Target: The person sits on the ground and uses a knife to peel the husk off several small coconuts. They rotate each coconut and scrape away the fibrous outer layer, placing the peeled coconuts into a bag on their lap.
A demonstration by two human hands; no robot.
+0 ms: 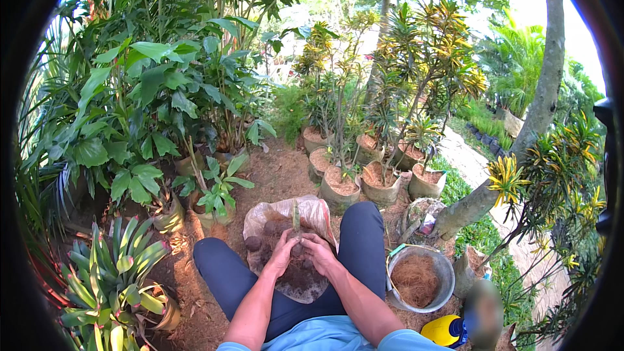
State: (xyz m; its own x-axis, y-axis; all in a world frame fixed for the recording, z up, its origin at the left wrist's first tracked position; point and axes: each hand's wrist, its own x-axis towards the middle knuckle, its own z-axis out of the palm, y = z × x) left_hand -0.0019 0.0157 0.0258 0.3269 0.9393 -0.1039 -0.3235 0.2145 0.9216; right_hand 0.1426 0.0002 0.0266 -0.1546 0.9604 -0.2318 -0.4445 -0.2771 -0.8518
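Between my knees lies an open plastic sack [258,212] with dark soil and brown fibre [279,226] on it. Over the sack, my left hand [281,255] and my right hand [318,253] meet around the base of a small plant with an upright, narrow green leaf [296,217]. The fingers of both hands press on a dark clump at its base, which they partly hide. A round dark ball [253,243] that looks like soil or fibre rests at the sack's left side, beside my left knee.
On my right stands a grey bucket [451,280] of brown fibre, with a yellow container [437,329] near it. Several potted crotons [341,192] grow ahead. A bromeliad [109,273] stands left, and a leaning tree trunk [468,204] rises at right.
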